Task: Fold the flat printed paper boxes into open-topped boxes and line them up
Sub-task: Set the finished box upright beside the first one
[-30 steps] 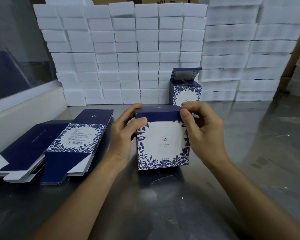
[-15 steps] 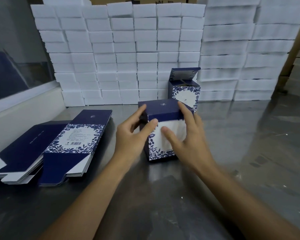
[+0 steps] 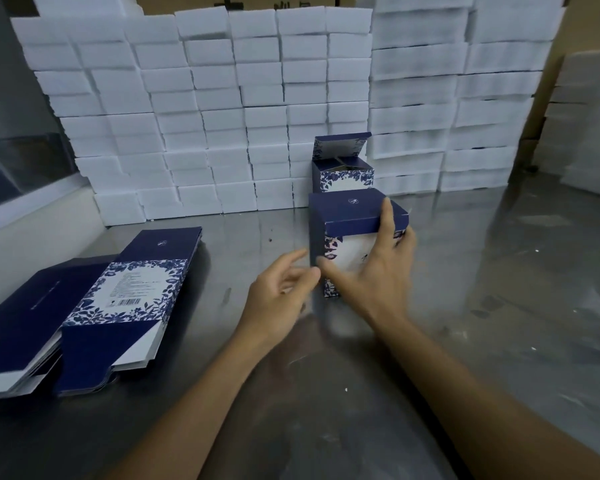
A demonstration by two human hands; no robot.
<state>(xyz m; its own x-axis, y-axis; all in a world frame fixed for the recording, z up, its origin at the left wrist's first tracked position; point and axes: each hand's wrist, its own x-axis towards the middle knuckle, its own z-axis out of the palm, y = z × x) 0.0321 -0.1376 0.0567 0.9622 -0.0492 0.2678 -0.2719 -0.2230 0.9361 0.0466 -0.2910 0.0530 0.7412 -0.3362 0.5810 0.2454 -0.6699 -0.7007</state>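
From the head view, the right hand (image 3: pixel 378 271) grips a folded blue-and-white box (image 3: pixel 352 216) standing on the steel desk (image 3: pixel 482 306), just in front of an open-topped box (image 3: pixel 343 168). The left hand (image 3: pixel 281 292), fingers relaxed, holds nothing. Flat boxes (image 3: pixel 84 313) are stacked at the left.

Folded box (image 3: pixel 352 216) before open box (image 3: pixel 343 168) (perhaps touching).
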